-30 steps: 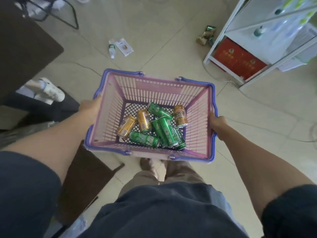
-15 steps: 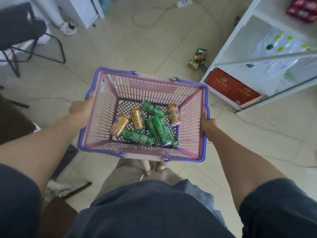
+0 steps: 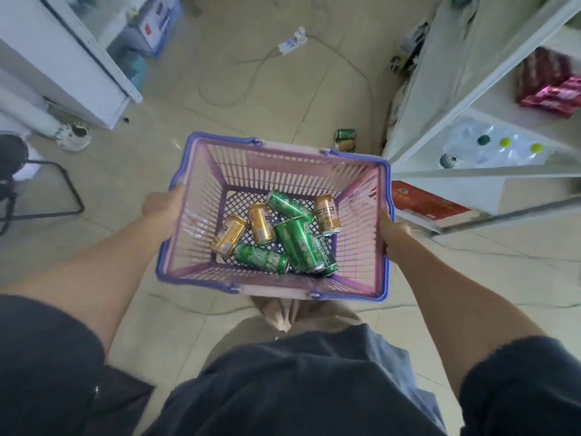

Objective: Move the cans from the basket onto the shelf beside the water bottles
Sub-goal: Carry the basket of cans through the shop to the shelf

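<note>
I carry a pink basket [image 3: 283, 168] with a purple rim in front of me, above the floor. My left hand [image 3: 162, 206] grips its left rim and my right hand [image 3: 394, 232] grips its right rim. Several cans lie loose on the basket's floor: green cans [image 3: 297, 243] in the middle and gold cans [image 3: 260, 223] to their left and far right. To the right stands a white shelf [image 3: 440, 89]. Its middle level holds water bottles [image 3: 490, 146] with green and yellow caps.
Two cans [image 3: 345, 140] lie on the tiled floor by the shelf's corner. A red box [image 3: 424, 202] sits on the shelf's bottom level and red packets [image 3: 553, 86] on an upper level. A power strip with cables [image 3: 292, 42] lies ahead. A white cabinet [image 3: 63, 58] and a black stool frame [image 3: 47, 190] stand at left.
I have walked forward with the basket. The shelf now stands closer at my right, and the cabinet and power strip have come into view. Both hands still hold the basket.
</note>
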